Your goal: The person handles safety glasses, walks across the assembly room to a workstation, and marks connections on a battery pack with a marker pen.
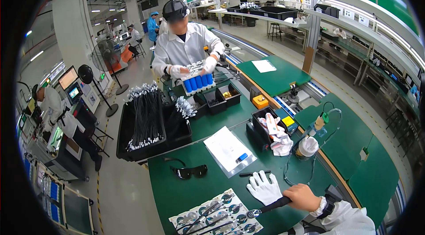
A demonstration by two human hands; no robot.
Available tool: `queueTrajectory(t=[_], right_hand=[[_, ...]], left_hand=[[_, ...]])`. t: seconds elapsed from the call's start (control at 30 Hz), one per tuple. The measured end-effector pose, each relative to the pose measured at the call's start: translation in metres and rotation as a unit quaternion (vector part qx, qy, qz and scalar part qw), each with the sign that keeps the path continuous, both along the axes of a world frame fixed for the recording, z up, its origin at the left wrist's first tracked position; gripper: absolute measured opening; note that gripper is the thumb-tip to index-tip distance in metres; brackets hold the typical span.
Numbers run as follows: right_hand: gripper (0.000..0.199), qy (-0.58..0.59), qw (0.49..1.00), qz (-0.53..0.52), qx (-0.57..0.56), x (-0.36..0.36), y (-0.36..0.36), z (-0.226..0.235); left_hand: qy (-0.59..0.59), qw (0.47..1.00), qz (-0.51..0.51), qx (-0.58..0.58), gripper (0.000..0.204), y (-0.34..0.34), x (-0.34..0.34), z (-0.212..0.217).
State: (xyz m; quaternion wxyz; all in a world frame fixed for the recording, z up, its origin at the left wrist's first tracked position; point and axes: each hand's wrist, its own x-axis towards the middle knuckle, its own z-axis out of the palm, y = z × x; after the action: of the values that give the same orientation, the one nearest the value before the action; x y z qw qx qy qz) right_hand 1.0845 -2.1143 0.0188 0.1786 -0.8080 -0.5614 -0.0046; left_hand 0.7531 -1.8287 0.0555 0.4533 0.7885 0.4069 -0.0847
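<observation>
My right hand (303, 196) is ungloved and grips the black handle of a slim tool (270, 207). The tool's metal tip rests at the edge of a white tray (177, 221) of round parts with thin black leads. My left hand (264, 187), in a white glove, lies flat on the green table (164, 190) with its fingers spread, just above the tool's handle and holding nothing. A black pen (251, 174) lies just beyond its fingertips.
Black safety glasses (188, 172) and a clear bag with paper (228, 148) lie ahead. Black bins (144, 122) hold cable bundles at the left. A white jar (307, 146) and a bin of tubes (270, 126) stand to the right. A co-worker opposite holds a tray of blue cylinders (198, 82).
</observation>
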Motion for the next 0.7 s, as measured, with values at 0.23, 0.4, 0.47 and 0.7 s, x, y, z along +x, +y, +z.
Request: queueTrajectory(t=[0.23,0.4,0.47,0.7], right_hand=[[0.013,0.05,0.996,-0.031,-0.061,0.001,0.001,0.0],[0.017,0.016,1.0,0.008,0.004,0.025,0.015,0.034],[0.017,0.045,0.998,0.008,0.052,0.03,0.021,0.035],[0.019,0.378,0.902,-0.196,0.076,0.084,0.095,-0.026]], left_hand=[[-0.046,0.996,-0.013,0.078,0.028,0.01,0.016,-0.022],[-0.021,0.998,0.024,0.057,0.03,0.008,0.014,-0.034],[-0.008,0.998,0.018,0.055,0.03,0.009,0.018,-0.034],[0.015,0.996,0.071,0.049,0.033,0.001,0.006,-0.045]])
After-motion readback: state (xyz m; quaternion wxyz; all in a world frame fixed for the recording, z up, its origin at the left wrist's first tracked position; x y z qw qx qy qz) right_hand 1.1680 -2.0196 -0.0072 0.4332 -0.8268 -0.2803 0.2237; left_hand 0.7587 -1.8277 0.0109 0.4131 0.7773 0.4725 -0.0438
